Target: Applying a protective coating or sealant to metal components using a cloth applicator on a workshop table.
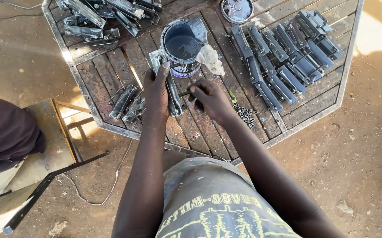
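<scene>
Outdoors on bare dirt, at the slatted bench's (111, 70) near edge, the left hand (156, 90) clamps a metal bracket (172, 94) steady while the right hand (211, 99) pinches a thin brush (184, 93) against it, paint can (181, 46) within easy dipping reach just beyond.

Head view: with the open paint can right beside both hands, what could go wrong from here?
1. The open round can of dark grey paint stands just past the left hand; a nudge may tip it over the wooden slat table.
2. The long grey metal part is steadied by the left hand while the right hand holds a thin dark stick to it; wet paint may smear the fingers.
3. The pile of small metal bushings by the right wrist could get swept off.
</scene>
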